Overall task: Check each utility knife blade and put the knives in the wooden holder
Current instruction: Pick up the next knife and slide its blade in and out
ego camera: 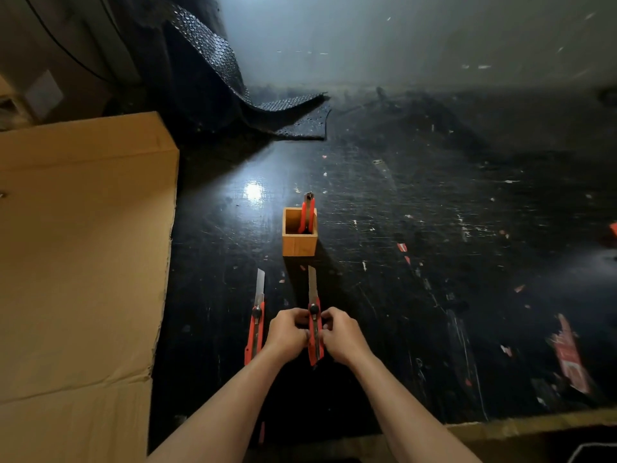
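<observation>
Both hands hold one red utility knife (314, 342) by its handle, blade extended and pointing away from me. My left hand (287, 333) grips its left side and my right hand (341, 334) its right side, fingers near the black lock wheel. A second red utility knife (256, 324) lies on the black table just left of my left hand, blade out too. Beyond them stands the small square wooden holder (299, 243), with a third red knife (307, 212) standing upright in its right side.
A large flat cardboard sheet (80, 255) covers the left of the scratched black table (434, 262). Dark bubble-wrap material (233, 81) drapes at the back. Red paper scraps (567, 355) lie at the right. The table's front edge runs at lower right.
</observation>
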Motion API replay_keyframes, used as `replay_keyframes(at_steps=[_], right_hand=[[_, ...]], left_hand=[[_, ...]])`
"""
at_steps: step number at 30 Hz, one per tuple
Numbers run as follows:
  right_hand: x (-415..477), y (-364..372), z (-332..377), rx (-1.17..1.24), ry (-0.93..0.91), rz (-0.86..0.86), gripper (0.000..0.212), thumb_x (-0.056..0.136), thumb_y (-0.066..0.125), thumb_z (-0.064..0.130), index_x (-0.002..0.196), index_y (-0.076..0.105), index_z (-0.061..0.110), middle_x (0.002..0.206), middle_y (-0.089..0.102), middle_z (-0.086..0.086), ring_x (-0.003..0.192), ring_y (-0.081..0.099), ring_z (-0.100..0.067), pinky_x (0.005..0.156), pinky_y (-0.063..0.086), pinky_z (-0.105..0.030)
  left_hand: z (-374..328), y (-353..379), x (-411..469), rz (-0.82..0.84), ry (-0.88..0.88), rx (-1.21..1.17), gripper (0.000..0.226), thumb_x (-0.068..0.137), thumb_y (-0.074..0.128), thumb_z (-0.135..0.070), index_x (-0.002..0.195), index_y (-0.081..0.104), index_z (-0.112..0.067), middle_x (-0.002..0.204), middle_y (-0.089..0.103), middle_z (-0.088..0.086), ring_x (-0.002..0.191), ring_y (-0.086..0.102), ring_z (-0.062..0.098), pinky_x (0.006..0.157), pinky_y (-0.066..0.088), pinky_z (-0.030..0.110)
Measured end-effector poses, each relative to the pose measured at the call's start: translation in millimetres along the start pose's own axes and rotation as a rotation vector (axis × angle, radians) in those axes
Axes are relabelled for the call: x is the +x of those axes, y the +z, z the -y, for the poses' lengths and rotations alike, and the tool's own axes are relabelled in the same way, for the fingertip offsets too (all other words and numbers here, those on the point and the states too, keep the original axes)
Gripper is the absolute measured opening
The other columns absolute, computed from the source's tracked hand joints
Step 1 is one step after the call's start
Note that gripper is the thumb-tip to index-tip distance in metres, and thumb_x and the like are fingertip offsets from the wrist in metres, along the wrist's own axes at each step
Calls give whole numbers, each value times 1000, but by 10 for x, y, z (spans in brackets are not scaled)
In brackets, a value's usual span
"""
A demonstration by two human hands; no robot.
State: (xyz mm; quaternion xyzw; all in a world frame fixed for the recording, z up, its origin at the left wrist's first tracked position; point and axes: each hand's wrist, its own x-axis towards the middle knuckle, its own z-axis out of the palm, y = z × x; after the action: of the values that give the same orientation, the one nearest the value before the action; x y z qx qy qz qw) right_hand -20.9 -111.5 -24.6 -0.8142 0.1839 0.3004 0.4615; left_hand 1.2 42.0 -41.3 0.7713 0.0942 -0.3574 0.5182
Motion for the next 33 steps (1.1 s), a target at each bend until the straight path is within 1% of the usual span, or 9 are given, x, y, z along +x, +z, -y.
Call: replay_keyframes(at_steps=[4,9,12,17,21,23,28,30,33], right_hand=[[-93,-29,2,136,-34,-40,24,94,66,12,112,59,28,97,73,1,80,75,-7,69,62,-27],[-179,-117,222,213,-178,-154,30,84,78,18,110,65,26,98,75,1,87,75,-10,79,64,-38],[-268,-256,465,274,-310,-203,30,83,77,12,107,66,26,100,76,-1,92,75,-14,82,63,-43],[-448,-533,975,302,-486,-232,29,86,70,2,110,64,17,100,76,-5,91,75,-17,83,63,-44],[-585,-715,1372,291,-592,-221,30,91,61,-3,117,60,12,98,76,-11,85,77,-21,81,63,-44],[-640,-783,1569,239,-658,-270,35,93,60,-2,125,56,11,98,75,-12,82,77,-20,77,64,-41],[-755,-919,2045,75,-823,-430,30,99,60,11,126,57,23,97,70,-5,81,75,-24,72,65,-44],[-801,-966,2175,8,-855,-469,24,99,62,14,120,61,25,98,70,-2,83,73,-22,73,65,-38],[-839,-1026,2281,-57,-883,-520,20,97,65,16,116,64,23,101,70,1,85,67,-10,71,55,-18]], left_hand=[[-36,-8,-90,-35,20,-123,37,90,66,4,117,70,-22,112,75,-1,105,73,16,90,62,41],[-327,-135,-292,-137,204,-150,37,89,67,4,115,71,-23,109,76,-3,105,72,11,77,61,23],[-596,-283,-411,-165,279,-212,38,90,66,7,121,68,-16,113,73,4,103,74,18,82,64,36],[-1075,-635,-610,-37,327,-358,42,91,62,12,125,65,-13,116,74,15,102,76,29,81,64,45],[-1413,-881,-786,-48,421,-412,48,89,58,20,128,65,-7,109,78,18,95,78,31,73,65,42],[-1567,-960,-886,-68,466,-435,50,88,57,22,127,67,-7,100,81,14,86,80,24,67,64,37],[-1825,-1086,-1039,-105,548,-462,49,88,61,18,129,66,-9,99,82,10,84,80,22,70,64,36],[-1897,-1118,-1094,-128,566,-470,47,89,61,17,128,67,-10,99,82,9,86,80,24,68,64,35],[-1981,-1144,-1194,-150,585,-456,46,90,58,19,122,69,-12,89,83,4,79,80,20,62,63,31]])
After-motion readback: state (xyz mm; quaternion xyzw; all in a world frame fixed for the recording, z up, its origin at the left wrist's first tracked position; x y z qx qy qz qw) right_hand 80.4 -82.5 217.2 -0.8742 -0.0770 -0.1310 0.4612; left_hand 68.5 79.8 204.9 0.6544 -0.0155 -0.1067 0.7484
